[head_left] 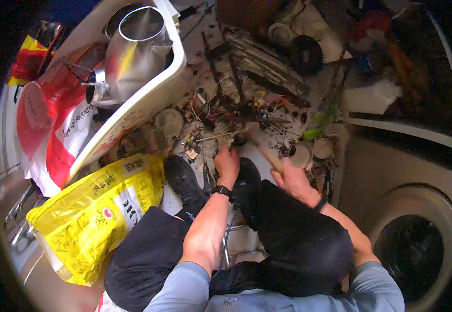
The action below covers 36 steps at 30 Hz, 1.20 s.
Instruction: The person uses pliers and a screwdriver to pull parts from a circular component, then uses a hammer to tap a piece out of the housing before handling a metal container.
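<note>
Between my shoes, my left hand (227, 165) is closed, fingertips pressed together low over the littered floor. Whatever small dark thing they hold cannot be made out. To the right, my right hand (295, 180) wraps round the pale wooden handle of a tool (273, 159). That handle slants up and left toward my left fingertips; its far end is dark and smeared by motion, so the kind of tool is unclear. Just beyond both hands lie scraps of wire and small parts (200, 106), with a thin stick (216, 137) beside my left fingertips.
At left stand a white plastic bin (176, 60) with a shiny metal vessel (132, 57), and a yellow printed bag (98, 213). A front-loading washing machine (413, 244) stands at right. Farther off are a dirty slatted metal part (262, 60) and round lids (322, 148).
</note>
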### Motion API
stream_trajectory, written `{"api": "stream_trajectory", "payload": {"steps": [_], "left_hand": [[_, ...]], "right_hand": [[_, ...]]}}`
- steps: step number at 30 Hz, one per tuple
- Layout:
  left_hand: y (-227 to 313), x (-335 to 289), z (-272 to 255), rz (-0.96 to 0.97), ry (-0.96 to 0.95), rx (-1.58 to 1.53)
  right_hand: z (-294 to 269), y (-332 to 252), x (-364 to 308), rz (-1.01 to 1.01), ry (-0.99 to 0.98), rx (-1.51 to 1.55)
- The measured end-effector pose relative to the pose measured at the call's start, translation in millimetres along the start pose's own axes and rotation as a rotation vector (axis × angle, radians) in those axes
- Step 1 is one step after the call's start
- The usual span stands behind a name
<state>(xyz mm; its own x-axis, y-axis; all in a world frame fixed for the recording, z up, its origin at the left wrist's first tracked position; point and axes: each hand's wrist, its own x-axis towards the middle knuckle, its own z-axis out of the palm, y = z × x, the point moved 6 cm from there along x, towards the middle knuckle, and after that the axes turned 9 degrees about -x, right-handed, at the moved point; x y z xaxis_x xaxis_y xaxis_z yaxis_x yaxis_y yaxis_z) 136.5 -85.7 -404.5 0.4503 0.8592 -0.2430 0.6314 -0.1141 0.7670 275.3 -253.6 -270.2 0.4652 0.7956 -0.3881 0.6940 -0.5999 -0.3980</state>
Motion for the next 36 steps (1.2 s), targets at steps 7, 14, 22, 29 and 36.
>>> {"api": "stream_trajectory", "payload": {"steps": [7,14,22,29,36], "left_hand": [[-20.7,-8.1,-10.1,-0.004,0.033,0.054],[-1.5,-5.2,5.9,-0.043,-0.005,-0.094],[-8.9,-5.5,-16.8,0.014,0.042,0.011],[0.2,-7.6,-3.1,0.082,0.051,-0.062],[-14.9,-1.6,-20.5,-0.126,-0.006,-0.066]], "right_hand": [[-42.2,-32.5,-7.6,0.008,0.033,0.166],[12.2,8.2,-3.9,0.053,-0.095,0.027],[-98.4,-72.6,5.7,-0.083,0.260,0.302],[1.4,4.5,0.8,0.049,-0.103,0.064],[-66.2,-36.9,-6.4,0.132,0.166,0.284]]}}
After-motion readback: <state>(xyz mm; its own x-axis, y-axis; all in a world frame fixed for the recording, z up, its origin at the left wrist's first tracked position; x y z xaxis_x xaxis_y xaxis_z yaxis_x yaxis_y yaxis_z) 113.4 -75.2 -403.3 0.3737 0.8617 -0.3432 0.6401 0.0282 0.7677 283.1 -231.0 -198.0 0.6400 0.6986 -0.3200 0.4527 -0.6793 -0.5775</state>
